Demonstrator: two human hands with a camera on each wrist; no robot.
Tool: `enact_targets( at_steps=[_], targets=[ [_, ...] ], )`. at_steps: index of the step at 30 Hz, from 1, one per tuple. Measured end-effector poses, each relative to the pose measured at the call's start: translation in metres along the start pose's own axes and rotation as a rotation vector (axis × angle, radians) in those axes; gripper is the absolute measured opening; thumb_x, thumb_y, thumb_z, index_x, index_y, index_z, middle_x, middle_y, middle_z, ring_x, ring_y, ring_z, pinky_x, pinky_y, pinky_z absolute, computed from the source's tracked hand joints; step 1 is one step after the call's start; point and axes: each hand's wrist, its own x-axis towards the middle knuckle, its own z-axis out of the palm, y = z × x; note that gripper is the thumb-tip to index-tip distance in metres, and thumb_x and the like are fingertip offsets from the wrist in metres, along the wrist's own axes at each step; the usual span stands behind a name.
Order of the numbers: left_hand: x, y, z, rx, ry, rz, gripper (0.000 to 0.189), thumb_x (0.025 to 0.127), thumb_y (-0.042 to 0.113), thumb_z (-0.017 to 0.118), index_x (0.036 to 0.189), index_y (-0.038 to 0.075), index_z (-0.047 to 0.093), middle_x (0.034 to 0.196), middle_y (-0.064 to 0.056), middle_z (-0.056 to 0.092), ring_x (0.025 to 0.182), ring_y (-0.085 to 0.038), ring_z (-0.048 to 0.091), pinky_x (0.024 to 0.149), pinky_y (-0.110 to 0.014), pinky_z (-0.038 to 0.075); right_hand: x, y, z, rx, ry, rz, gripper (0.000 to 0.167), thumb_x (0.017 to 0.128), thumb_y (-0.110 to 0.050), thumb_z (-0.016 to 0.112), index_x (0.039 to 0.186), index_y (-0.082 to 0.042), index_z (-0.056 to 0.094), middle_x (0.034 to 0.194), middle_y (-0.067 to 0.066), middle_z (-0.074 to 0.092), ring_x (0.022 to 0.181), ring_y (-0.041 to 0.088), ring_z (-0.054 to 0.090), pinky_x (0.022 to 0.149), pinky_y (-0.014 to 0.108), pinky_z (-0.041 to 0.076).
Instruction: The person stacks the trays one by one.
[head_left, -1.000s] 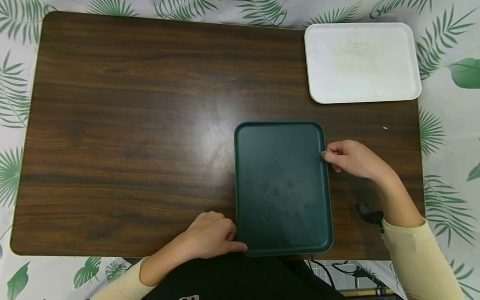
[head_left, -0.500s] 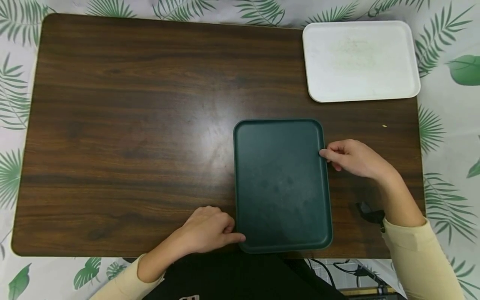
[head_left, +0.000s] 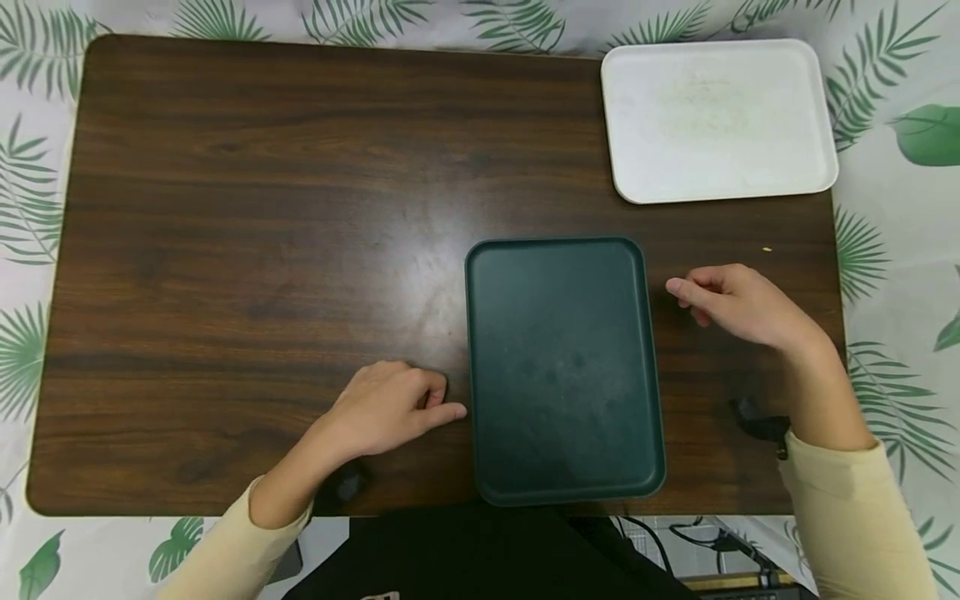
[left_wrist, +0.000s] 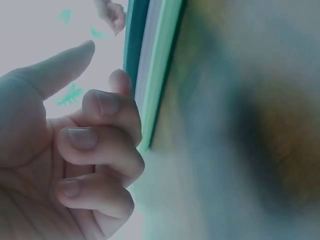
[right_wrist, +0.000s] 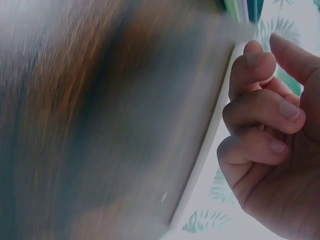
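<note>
A dark green rectangular tray [head_left: 564,375] lies flat on the wooden table, its near end by the front edge. Just left of it, apart from its rim, hovers my left hand [head_left: 386,408], thumb out and fingers loosely curled. My right hand [head_left: 738,304] is off the tray's right side, also loosely curled around nothing. In the left wrist view, the tray's edge [left_wrist: 156,65] runs behind the bent fingers [left_wrist: 102,145]. The right wrist view shows the fingers [right_wrist: 260,110] bent with a gap to the thumb.
A white tray [head_left: 720,121] sits at the table's back right corner. The brown table [head_left: 247,208] has a tiny yellow speck [head_left: 767,249] on its right side. Leaf-patterned cloth [head_left: 896,275] surrounds the table. Black cables [head_left: 652,542] hang below its front edge.
Both hands have let go of the green tray's sides. The left hand moved up and left, the right hand moved slightly up and right. The green tray stays almost in place.
</note>
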Motion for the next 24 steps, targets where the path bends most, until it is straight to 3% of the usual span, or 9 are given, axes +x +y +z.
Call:
enact_targets(
  at_steps=[6, 10, 13, 17, 20, 24],
  targets=[
    [0.014, -0.001, -0.033, 0.014, 0.093, 0.026, 0.039, 0.095, 0.050, 0.059, 0.066, 0.025, 0.050, 0.050, 0.011, 0.035, 0.043, -0.008, 0.032, 0.043, -0.026, 0.022, 0.000, 0.024, -0.014, 0.053, 0.109, 0.066, 0.057, 0.098, -0.056, 0.047, 0.083, -0.003, 0.062, 0.072, 0.016, 0.057, 0.058, 0.025, 0.039, 0.052, 0.037, 0.032],
    [0.029, -0.003, -0.049, -0.001, 0.111, 0.038, 0.035, 0.097, 0.048, 0.058, 0.070, 0.026, 0.054, 0.053, 0.009, 0.040, 0.046, -0.009, 0.037, 0.045, -0.028, 0.028, 0.002, 0.042, -0.023, 0.105, 0.176, 0.115, 0.059, 0.097, -0.056, 0.048, 0.090, 0.000, 0.064, 0.072, 0.010, 0.059, 0.068, 0.024, 0.045, 0.054, 0.036, 0.034],
    [0.044, -0.001, -0.058, -0.023, 0.138, 0.040, 0.031, 0.097, 0.045, 0.059, 0.073, 0.025, 0.058, 0.056, 0.008, 0.045, 0.049, -0.011, 0.040, 0.048, -0.030, 0.032, 0.006, 0.057, -0.030, 0.223, 0.247, 0.147, 0.056, 0.097, -0.052, 0.053, 0.088, 0.001, 0.067, 0.067, 0.002, 0.061, 0.065, 0.017, 0.053, 0.055, 0.027, 0.042],
    [0.066, 0.004, -0.068, -0.052, 0.173, 0.036, 0.028, 0.097, 0.044, 0.058, 0.078, 0.023, 0.060, 0.059, 0.005, 0.051, 0.051, -0.014, 0.044, 0.050, -0.032, 0.034, 0.011, 0.076, -0.042, 0.397, 0.325, 0.186, 0.042, 0.097, -0.045, 0.056, 0.075, -0.013, 0.071, 0.061, -0.009, 0.061, 0.058, 0.007, 0.057, 0.055, 0.019, 0.047],
    [0.081, 0.009, -0.075, -0.071, 0.181, 0.033, 0.026, 0.098, 0.042, 0.058, 0.082, 0.021, 0.062, 0.061, 0.002, 0.052, 0.051, -0.016, 0.043, 0.050, -0.032, 0.034, 0.013, 0.086, -0.051, 0.447, 0.337, 0.225, 0.038, 0.098, -0.046, 0.053, 0.069, -0.027, 0.068, 0.057, -0.012, 0.059, 0.052, 0.006, 0.054, 0.050, 0.021, 0.044],
    [0.101, 0.012, -0.083, -0.076, 0.208, 0.037, 0.025, 0.099, 0.039, 0.058, 0.086, 0.018, 0.064, 0.061, -0.001, 0.049, 0.051, -0.017, 0.040, 0.050, -0.031, 0.031, 0.019, 0.097, -0.064, 0.527, 0.340, 0.263, 0.039, 0.100, -0.046, 0.049, 0.069, -0.029, 0.065, 0.054, -0.011, 0.058, 0.044, 0.007, 0.048, 0.042, 0.025, 0.037]
  ],
)
